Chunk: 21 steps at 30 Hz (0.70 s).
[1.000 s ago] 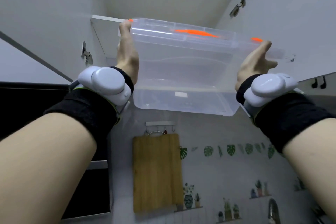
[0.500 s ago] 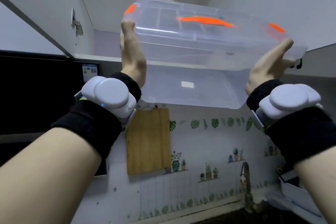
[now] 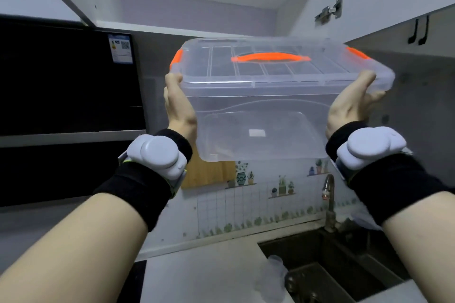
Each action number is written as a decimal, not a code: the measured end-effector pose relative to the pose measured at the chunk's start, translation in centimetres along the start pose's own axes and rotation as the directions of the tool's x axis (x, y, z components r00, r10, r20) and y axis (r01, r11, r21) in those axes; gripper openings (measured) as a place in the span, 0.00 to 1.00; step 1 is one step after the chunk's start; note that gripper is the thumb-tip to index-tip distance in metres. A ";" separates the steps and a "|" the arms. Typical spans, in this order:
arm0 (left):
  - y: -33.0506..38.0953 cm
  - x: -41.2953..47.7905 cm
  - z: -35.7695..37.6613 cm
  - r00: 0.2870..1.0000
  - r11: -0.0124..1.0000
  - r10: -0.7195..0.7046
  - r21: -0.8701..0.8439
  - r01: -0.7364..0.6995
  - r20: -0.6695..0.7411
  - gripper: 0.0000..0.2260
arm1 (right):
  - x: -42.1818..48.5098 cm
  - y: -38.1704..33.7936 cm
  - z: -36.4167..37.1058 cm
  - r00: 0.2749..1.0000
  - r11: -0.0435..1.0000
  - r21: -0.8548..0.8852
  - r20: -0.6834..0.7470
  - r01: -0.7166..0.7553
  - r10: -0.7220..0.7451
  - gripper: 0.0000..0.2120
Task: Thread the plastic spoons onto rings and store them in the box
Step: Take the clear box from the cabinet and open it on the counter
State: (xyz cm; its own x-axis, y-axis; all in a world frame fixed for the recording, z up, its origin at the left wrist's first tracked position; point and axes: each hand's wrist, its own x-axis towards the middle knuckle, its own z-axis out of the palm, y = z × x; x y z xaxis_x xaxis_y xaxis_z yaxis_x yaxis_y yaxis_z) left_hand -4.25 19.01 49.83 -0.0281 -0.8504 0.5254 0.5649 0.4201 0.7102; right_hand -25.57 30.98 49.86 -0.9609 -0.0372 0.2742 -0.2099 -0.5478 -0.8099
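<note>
Clasped the clear box [image 3: 258,98] at its ends, left hand [image 3: 179,108] and right hand [image 3: 349,108] each wrapped round a side beneath the shut lid [image 3: 221,63]. Held in mid-air above desk [image 3: 197,275] and sink [image 3: 332,261], before the open cupboard [image 3: 197,5].

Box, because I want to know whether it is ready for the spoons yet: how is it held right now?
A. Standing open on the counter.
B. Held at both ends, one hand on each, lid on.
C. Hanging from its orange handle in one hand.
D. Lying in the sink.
B: the left hand and the right hand hold opposite ends of the box in the air, and the lid sits on top.
</note>
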 end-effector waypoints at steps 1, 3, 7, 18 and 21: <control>-0.4 -0.1 -0.2 1.000 1.000 0.012 -0.017 -0.013 -0.013 0.15 | -0.1 0.5 0.1 0.999 0.999 0.042 -0.026 -0.030 0.031 0.35; -1.7 -0.2 -1.6 0.999 1.000 0.020 0.015 -0.019 -0.051 0.14 | -0.9 2.0 0.0 0.998 0.997 0.026 0.001 -0.067 0.067 0.35; -4.1 -0.5 -4.5 0.995 0.998 -0.026 0.062 0.032 -0.095 0.13 | -2.2 5.5 -0.3 0.993 0.993 0.009 0.008 -0.121 0.121 0.33; -11.4 -1.8 -11.7 0.949 0.964 -0.220 0.100 0.247 -0.227 0.12 | -3.5 15.4 -0.9 0.944 0.934 -0.166 0.044 -0.317 0.328 0.35; -14.0 -1.6 -13.4 0.925 0.951 -0.261 0.091 0.296 -0.275 0.15 | -3.5 18.5 -0.6 0.927 0.913 -0.206 0.054 -0.353 0.370 0.39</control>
State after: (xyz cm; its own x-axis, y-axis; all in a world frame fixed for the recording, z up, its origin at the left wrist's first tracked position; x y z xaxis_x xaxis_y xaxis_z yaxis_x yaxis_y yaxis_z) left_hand -1.05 10.24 32.81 0.0534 -0.9837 0.1714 0.4539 0.1768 0.8733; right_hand -26.20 21.50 33.56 -0.9592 -0.2823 -0.0177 0.1100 -0.3145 -0.9429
